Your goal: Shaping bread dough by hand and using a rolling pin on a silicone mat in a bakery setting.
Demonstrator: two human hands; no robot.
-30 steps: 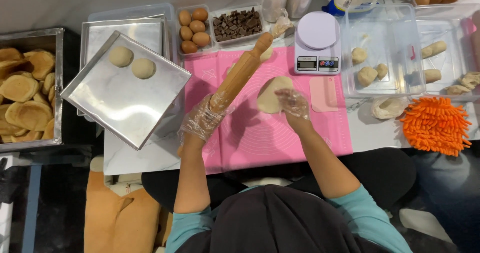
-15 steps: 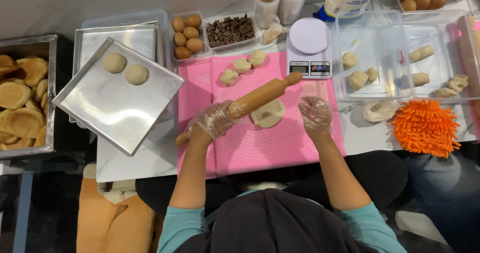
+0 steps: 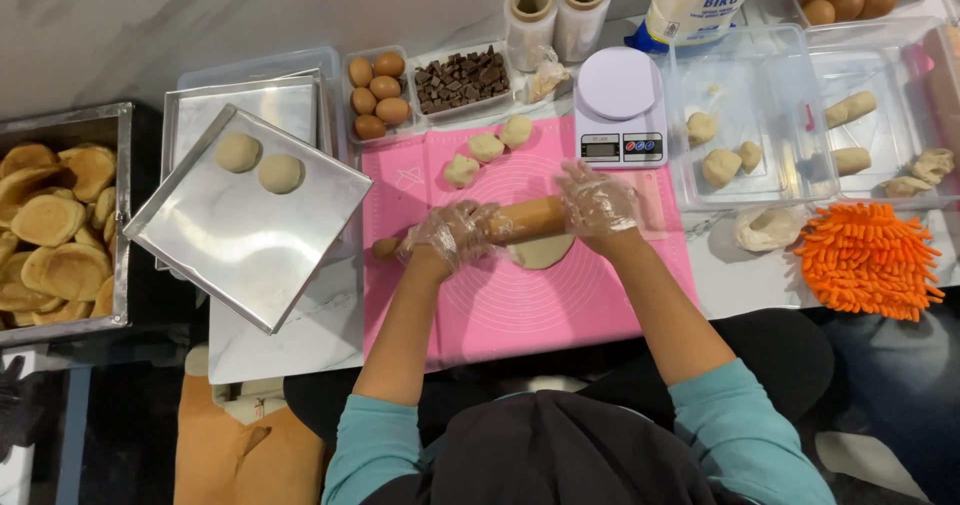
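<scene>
- Head view: wooden rolling pin (image 3: 520, 221) lies across the pink silicone mat (image 3: 560, 305), w/ long axis running left-right, right end tipped slightly toward the far edge; left tip pokes out near the mat's left edge.
- Pin sits on a flattened dough piece (image 3: 543, 253), approx. mid-mat, a bit toward the far edge.
- Left hand (image 3: 452, 233), in clear plastic glove, palm down on the pin's left part; fingers curled over and wrapped on the pin.
- Right hand (image 3: 597, 198), also gloved, palm down on the pin's right end; fingers spread a little and pressed onto the pin.
- Both forearms reach fwd from the body, elbows back, converging toward the pin.
- 3 dough balls (image 3: 487, 147) sit at the mat's far edge, left of the digital scale (image 3: 618, 105).
- Steel tray (image 3: 250, 235) w/ 2 dough rounds hangs off the counter's left edge.
- Egg tub (image 3: 376, 95) and chocolate chunks (image 3: 462, 78) along the far edge.
- Orange mop mitt (image 3: 865, 260) at the right edge; clear bins (image 3: 780, 65) w/ dough pieces beyond it.
</scene>
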